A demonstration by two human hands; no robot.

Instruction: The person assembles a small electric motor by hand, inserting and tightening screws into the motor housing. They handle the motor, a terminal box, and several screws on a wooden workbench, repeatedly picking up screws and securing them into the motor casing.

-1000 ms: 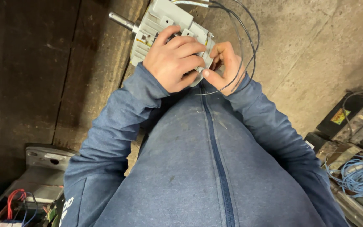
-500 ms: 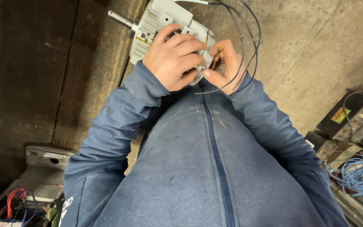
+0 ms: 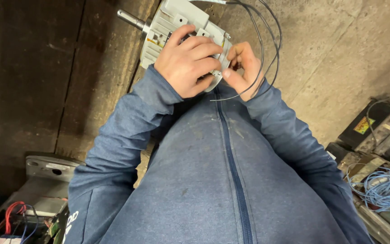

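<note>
Concrete floor (image 3: 339, 58) lay below. Left hand (image 3: 188, 68) gripped the grey motor (image 3: 172, 22) at chest height; right hand (image 3: 242, 70) pinched a black wire (image 3: 267, 49) beside its housing. Wiring step, probably; next needed fine fingertip control.

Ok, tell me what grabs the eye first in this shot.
A grey electric motor with a bare metal shaft sits at top centre, gripped by the left hand. The right hand beside it pinches thin black wires that loop off the motor. A tangle of blue cable lies at lower right.
</note>
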